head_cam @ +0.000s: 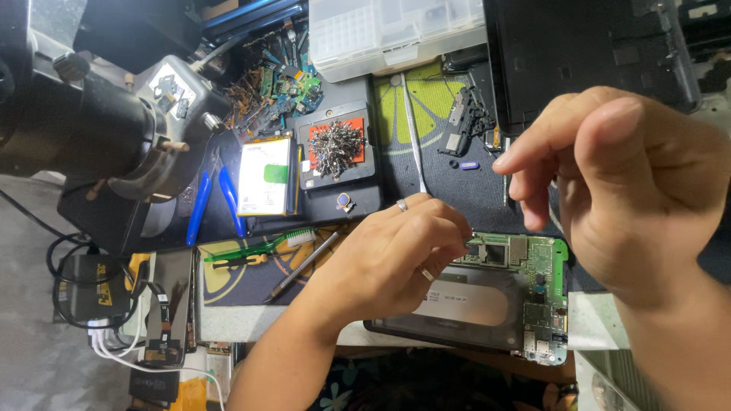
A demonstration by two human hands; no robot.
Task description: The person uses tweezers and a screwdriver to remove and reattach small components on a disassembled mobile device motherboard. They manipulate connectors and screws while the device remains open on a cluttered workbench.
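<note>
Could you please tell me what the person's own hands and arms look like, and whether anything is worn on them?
Both forearms are bare, with no sleeves, gloves or watch in view. The left hand wears two metal rings, one silver-coloured band on each of two fingers. The right hand shows no rings.

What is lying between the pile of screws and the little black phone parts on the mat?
In the head view, a thin metal pry tool lies between the screw pile and the black parts.

Left hand (407, 247) reaching in from below, fingers curling downward, fingertips pinching together, two rings showing. Right hand (632, 183) hovering raised, close to camera, thumb and forefinger nearly meeting.
</note>
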